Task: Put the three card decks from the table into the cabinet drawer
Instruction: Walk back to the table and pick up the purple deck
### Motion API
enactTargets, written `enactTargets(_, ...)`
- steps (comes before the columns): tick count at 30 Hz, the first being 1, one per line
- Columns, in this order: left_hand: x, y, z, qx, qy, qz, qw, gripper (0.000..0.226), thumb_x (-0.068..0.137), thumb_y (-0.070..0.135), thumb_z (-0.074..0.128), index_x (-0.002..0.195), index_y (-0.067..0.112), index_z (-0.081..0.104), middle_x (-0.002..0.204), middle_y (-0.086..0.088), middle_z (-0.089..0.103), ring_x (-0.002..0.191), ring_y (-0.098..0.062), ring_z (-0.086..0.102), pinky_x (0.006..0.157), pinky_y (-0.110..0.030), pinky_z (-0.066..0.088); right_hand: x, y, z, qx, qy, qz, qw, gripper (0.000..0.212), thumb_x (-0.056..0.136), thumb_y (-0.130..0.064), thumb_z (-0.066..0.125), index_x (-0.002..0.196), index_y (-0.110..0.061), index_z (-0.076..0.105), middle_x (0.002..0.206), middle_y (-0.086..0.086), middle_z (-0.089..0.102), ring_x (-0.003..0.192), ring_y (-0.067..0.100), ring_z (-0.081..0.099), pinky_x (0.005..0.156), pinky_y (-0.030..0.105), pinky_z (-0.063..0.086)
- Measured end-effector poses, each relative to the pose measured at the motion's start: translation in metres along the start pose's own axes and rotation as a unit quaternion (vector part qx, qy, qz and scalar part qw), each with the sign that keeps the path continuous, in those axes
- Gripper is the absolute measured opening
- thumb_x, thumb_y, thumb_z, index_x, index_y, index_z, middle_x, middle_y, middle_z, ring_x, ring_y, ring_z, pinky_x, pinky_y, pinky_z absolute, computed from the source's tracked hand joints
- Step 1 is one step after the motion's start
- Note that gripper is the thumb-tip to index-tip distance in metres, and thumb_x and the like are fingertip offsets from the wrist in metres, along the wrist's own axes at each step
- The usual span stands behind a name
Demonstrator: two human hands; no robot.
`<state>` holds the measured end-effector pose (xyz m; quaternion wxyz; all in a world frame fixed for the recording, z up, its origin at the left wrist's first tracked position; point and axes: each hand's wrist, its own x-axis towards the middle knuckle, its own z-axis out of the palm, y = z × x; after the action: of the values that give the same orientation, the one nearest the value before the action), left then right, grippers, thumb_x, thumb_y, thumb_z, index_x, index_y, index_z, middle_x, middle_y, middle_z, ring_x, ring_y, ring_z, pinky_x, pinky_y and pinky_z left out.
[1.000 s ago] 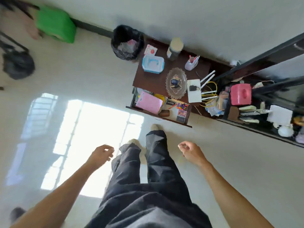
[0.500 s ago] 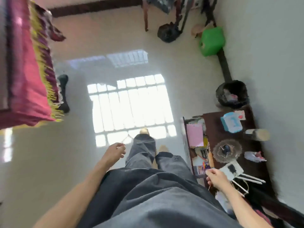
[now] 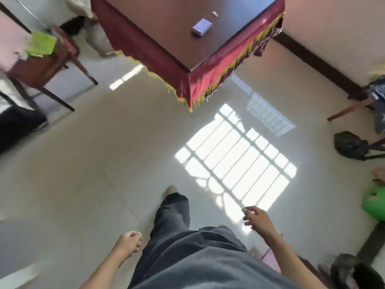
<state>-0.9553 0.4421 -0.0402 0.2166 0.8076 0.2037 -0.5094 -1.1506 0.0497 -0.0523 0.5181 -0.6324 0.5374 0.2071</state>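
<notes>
A pale card deck (image 3: 201,27) lies on the dark table (image 3: 166,30) at the top of the view, well ahead of me across the floor. The table wears a red cloth with a yellow fringe (image 3: 208,80). A small tan item (image 3: 215,13) lies beyond the deck. My left hand (image 3: 128,244) hangs low beside my leg with its fingers curled, holding nothing. My right hand (image 3: 256,219) is out to the right with its fingers loosely apart and empty. The cabinet and its drawer are almost out of view at the bottom right.
A wooden chair (image 3: 43,65) with a green item on it stands at the left. A dark bag (image 3: 350,144) and a green container (image 3: 375,203) sit on the floor at the right. A black bin (image 3: 350,272) is at the bottom right. Bright window light falls on the tiled floor.
I have turned away from the cabinet, which has left the view, and now face the table. My right hand has come away from the drawer.
</notes>
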Motion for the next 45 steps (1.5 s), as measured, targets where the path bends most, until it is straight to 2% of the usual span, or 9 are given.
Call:
enactTargets(6,0.04,0.033,-0.075,-0.06,0.0,-0.01,0.998,0.022,0.099,0.018,0.049,0.109,0.004,0.064,0.079,-0.012,0.063,0.066,-0.024,0.056,0.062,-0.029,0.042,0.025,-0.119,0.045,-0.06,-0.009,-0.042,0.997,0.017,0.099,-0.028,0.059,0.106,-0.019,0.072,0.09,0.007,0.076,0.073,0.018,0.073,0.059,0.023,0.049)
enactTargets(15,0.081,0.209,-0.168,-0.099,-0.001,0.096,0.991,0.022,0.099,0.025,0.048,0.112,0.013,0.06,0.088,-0.006,0.066,0.071,-0.016,0.059,0.066,-0.025,0.047,0.085,-0.188,0.069,-0.187,-0.049,-0.01,0.981,0.013,0.098,-0.011,0.062,0.093,-0.011,0.074,0.104,0.012,0.073,0.101,0.026,0.065,0.089,0.033,0.048)
enactTargets(20,0.113,0.289,-0.214,-0.116,0.02,0.11,0.987,0.024,0.1,0.022,0.05,0.115,0.008,0.062,0.088,-0.008,0.065,0.071,-0.017,0.058,0.064,-0.023,0.047,0.148,-0.257,0.063,-0.195,-0.061,0.001,0.979,0.018,0.1,-0.014,0.062,0.094,-0.006,0.076,0.112,0.016,0.072,0.1,0.023,0.062,0.084,0.029,0.046)
enactTargets(23,0.121,0.312,-0.239,-0.114,0.034,0.082,0.989,0.024,0.1,0.02,0.05,0.116,0.006,0.062,0.088,-0.009,0.064,0.069,-0.018,0.057,0.061,-0.022,0.046,0.18,-0.323,0.063,-0.163,-0.05,-0.012,0.985,0.017,0.096,-0.007,0.063,0.085,-0.007,0.075,0.103,0.017,0.075,0.093,0.025,0.065,0.081,0.031,0.046)
enactTargets(26,0.134,0.33,-0.263,-0.116,0.039,0.055,0.991,0.023,0.1,0.02,0.05,0.115,0.007,0.062,0.086,-0.008,0.065,0.068,-0.019,0.058,0.063,-0.025,0.045,0.212,-0.4,0.065,-0.124,-0.052,-0.037,0.99,0.013,0.097,-0.014,0.063,0.094,-0.008,0.074,0.094,0.015,0.076,0.08,0.026,0.07,0.078,0.036,0.054)
enactTargets(29,0.148,0.346,-0.282,-0.104,0.033,0.03,0.994,0.023,0.098,0.016,0.051,0.112,0.004,0.063,0.077,-0.006,0.061,0.059,-0.018,0.052,0.057,-0.024,0.039,0.237,-0.473,0.068,-0.087,-0.05,-0.057,0.993,0.017,0.099,-0.022,0.06,0.106,-0.011,0.07,0.09,0.013,0.075,0.073,0.023,0.07,0.063,0.031,0.051)
enactTargets(33,0.174,0.379,-0.313,-0.062,0.03,0.028,0.997,0.023,0.096,0.014,0.052,0.109,0.002,0.067,0.074,-0.003,0.059,0.056,-0.014,0.048,0.053,-0.023,0.032,0.261,-0.547,0.075,-0.061,-0.037,-0.103,0.992,0.02,0.099,-0.031,0.058,0.11,-0.018,0.069,0.093,0.005,0.075,0.077,0.017,0.074,0.061,0.025,0.049)
enactTargets(37,0.211,0.433,-0.358,-0.015,0.008,0.046,0.999,0.016,0.097,0.011,0.051,0.101,0.006,0.066,0.072,0.002,0.056,0.056,-0.009,0.045,0.048,-0.014,0.03,0.272,-0.584,0.082,-0.023,-0.008,-0.083,0.996,0.018,0.099,-0.032,0.058,0.106,-0.021,0.07,0.098,0.001,0.073,0.075,0.015,0.074,0.06,0.023,0.049)
enactTargets(45,0.294,0.599,-0.435,0.092,-0.037,0.129,0.987,0.012,0.099,0.01,0.05,0.099,0.005,0.061,0.068,-0.008,0.057,0.049,-0.017,0.045,0.041,-0.02,0.032,0.264,-0.576,0.106,0.108,0.076,0.065,0.989,0.013,0.097,-0.022,0.061,0.101,-0.015,0.072,0.09,0.011,0.075,0.071,0.019,0.071,0.058,0.024,0.048)
